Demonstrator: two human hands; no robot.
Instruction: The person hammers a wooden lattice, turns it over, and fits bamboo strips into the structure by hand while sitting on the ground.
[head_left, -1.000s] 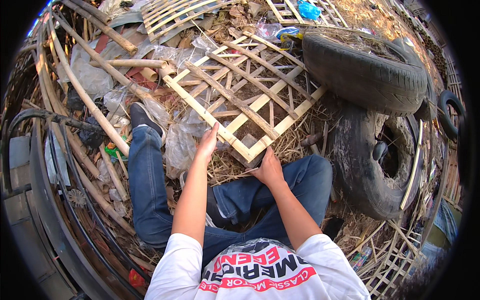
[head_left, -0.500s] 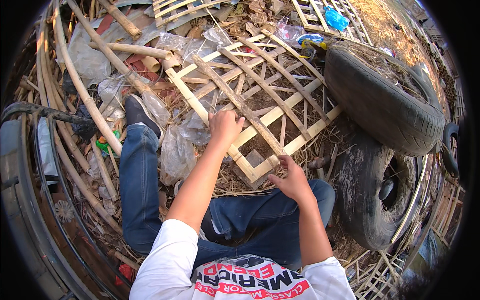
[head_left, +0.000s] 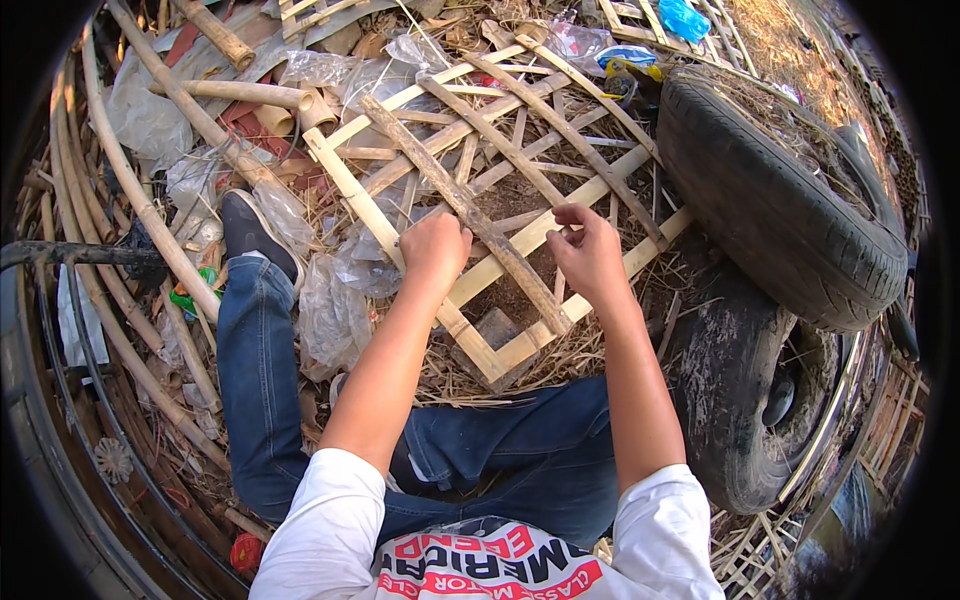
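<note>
A square lattice of split bamboo strips [head_left: 492, 232] lies tilted on the ground in front of me, its near corner over a flat grey block [head_left: 497, 328]. My left hand [head_left: 436, 249] is closed at the lattice's left side, fingers against the long diagonal strip [head_left: 440, 182]. Farther right, my right hand [head_left: 588, 252] is over a wide pale crosspiece, its thumb and fingers bent together. Whatever may be pinched there is too small to make out.
Two worn tyres, one upper [head_left: 775, 210] and one lower [head_left: 735, 390], stand at the right. Long bamboo poles [head_left: 145, 190] and a black metal frame [head_left: 85, 260] flank the left. Clear plastic bags [head_left: 335, 315] and straw litter the ground. More lattices lie at the far side.
My right hand has left the lattice's near corner and moved farther away, onto the crosspiece, its fingers now drawn together. My left hand stays at the left side.
</note>
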